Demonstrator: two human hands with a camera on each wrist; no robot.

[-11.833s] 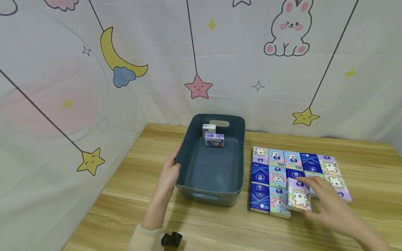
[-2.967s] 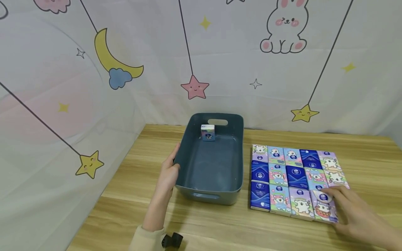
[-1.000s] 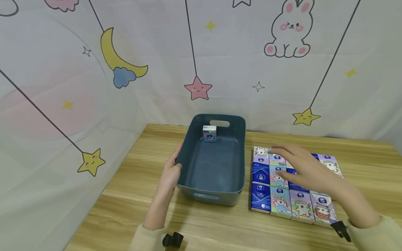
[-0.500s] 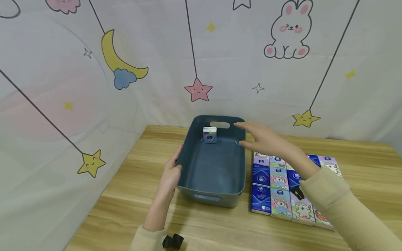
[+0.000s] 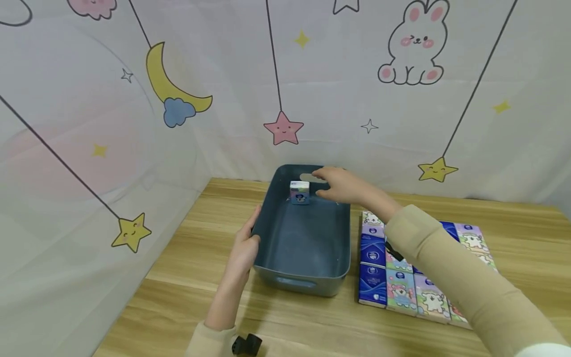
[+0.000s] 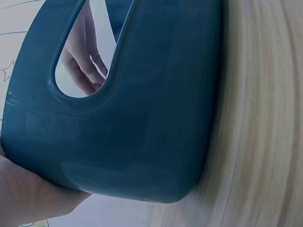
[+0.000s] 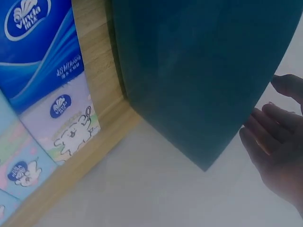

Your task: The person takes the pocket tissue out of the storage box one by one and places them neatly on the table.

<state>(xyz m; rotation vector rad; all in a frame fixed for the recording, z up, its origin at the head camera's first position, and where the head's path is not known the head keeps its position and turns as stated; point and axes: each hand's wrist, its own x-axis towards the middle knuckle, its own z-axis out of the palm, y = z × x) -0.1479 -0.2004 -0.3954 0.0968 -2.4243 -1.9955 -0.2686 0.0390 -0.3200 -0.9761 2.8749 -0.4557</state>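
A blue-grey plastic bin (image 5: 308, 243) stands mid-table with one small tissue pack (image 5: 300, 193) upright near its far end. My left hand (image 5: 243, 253) rests against the bin's outer left wall, index finger stretched along it and thumb at the rim. Over the far right part of the bin reaches my right hand (image 5: 341, 186), fingers bent loosely with nothing between them, fingertips a little right of the pack. The right wrist view shows this hand beyond the bin's wall (image 7: 199, 85). To the right, tissue packs (image 5: 372, 282) lie flat in tight rows, partly hidden by my right sleeve.
The wooden table (image 5: 178, 297) meets a white cloth backdrop (image 5: 241, 89) printed with stars, a moon and a rabbit. An oval handle cut-out (image 6: 85, 61) pierces the bin's end wall. Black wrist gear (image 5: 246, 344) sits at my left cuff.
Since the oldest frame, one of the bin's two packs has gone and the front row on the table has grown. Lately my right hand has swung left from the rows to over the bin.
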